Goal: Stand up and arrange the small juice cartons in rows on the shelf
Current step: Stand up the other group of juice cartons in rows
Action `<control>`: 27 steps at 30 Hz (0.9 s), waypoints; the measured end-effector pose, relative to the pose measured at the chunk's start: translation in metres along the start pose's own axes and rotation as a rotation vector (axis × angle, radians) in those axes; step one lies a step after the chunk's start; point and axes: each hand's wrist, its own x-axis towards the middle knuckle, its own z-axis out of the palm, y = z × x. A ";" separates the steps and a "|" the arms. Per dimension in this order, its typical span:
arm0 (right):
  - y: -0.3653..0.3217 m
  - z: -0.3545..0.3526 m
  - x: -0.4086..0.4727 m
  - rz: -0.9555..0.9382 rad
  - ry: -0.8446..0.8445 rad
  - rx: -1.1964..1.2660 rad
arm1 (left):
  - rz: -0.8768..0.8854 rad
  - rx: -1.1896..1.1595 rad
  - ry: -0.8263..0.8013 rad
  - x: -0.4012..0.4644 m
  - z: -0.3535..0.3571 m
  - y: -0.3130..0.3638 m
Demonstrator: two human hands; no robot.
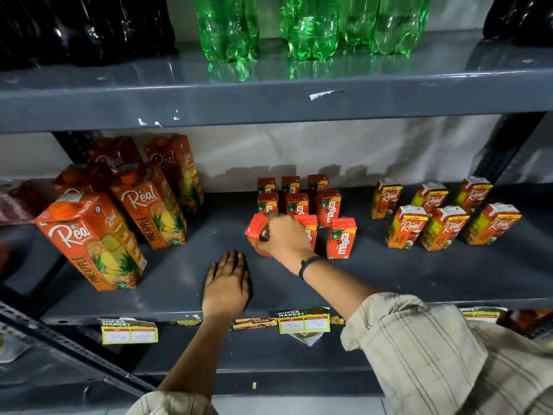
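**Mid-shelf juice carton shuffle**

Striped beige sleeve (434, 354) fills the lower right of the frame, closest to the camera, and that right arm reaches up and left across the grey shelf (419, 271). A thin black band sits on the wrist.

Right hand (284, 235) is closed around a small red carton (254, 227), gripping it from above. That carton is tilted, not upright yet, at the front left corner of the small Maaza cartons (296, 202) in the centre of the frame. The rest of that bunch stands upright in rough rows going back toward the white wall, with one more (341, 238) standing at the front right, just beside the hand.

Left hand (227, 283) lies flat, palm down, fingers together and pointing away, on the bare shelf near the front edge, just below the held carton. It holds nothing.

Right of frame: small Real cartons (443, 211) standing in two rows, well apart from the Maaza ones. Left of frame: tall Real pineapple cartons (98, 238), upright. Upper shelf has green bottles (311, 25) and dark bottles (89, 25). Yellow price tags (303, 323) hang on the shelf's front lip.
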 end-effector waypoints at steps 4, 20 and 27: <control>0.000 0.007 -0.006 0.207 0.025 0.139 | -0.006 -0.002 -0.001 0.000 0.000 -0.001; -0.025 -0.018 0.040 0.117 -0.177 -0.285 | -0.002 -0.022 -0.004 -0.001 -0.001 0.000; -0.016 -0.032 0.055 -0.097 -0.402 -0.374 | 0.002 -0.035 0.013 -0.002 -0.002 0.000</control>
